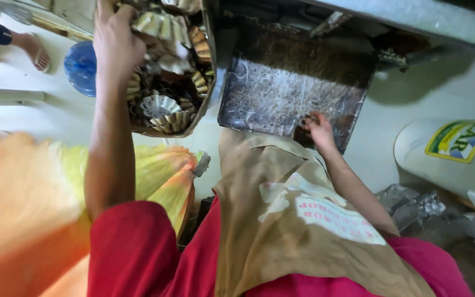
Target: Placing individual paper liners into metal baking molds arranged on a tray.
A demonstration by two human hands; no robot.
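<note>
My left hand [115, 41] reaches into a box [207, 82] full of several small fluted metal baking moulds [160, 104]; its fingers curl among the moulds, and I cannot tell whether it holds one. My right hand [319, 129] rests on the near edge of a dark, worn baking tray [295, 88], fingers bent over the rim. I wear red sleeves and a tan apron [281, 220].
A blue round lid [81, 69] lies on the white floor left of the box. Another person's sandalled foot [31, 49] is at far left. A white bucket with a label [452, 154] stands at right. Yellow-orange cloth [39, 209] fills the lower left.
</note>
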